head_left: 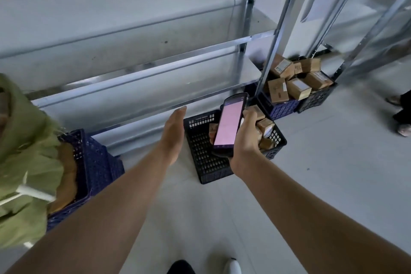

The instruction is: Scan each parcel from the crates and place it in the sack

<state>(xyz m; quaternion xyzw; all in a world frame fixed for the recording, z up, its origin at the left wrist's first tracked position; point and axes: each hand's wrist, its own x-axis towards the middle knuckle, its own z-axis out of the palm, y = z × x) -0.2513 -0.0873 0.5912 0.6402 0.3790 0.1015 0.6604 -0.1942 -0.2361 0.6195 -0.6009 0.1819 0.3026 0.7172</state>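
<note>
Sack: the green sack (29,162) is lying at the near left, draping over the near blue crate (97,162).
Left hand: the left hand (174,133) is hovering edge-on with fingers straight and together, grasping nothing, just left of the black crate (200,176).
Right hand: the right hand (245,140) is gripping the scanner (229,124), fingers curling round its edge, pink screen facing up.
Parcels: brown parcels (265,125) are lying at the black crate's right end, showing just past the right fingers, with the scanner and that hand partly blocking them.
Far crates: a far blue crate (280,108) and a far black crate (317,99) are holding piled boxes (298,89).
Shelving: a metal rack (142,69) is standing behind the crates.
Right edge: another person's feet (400,118) are showing.
</note>
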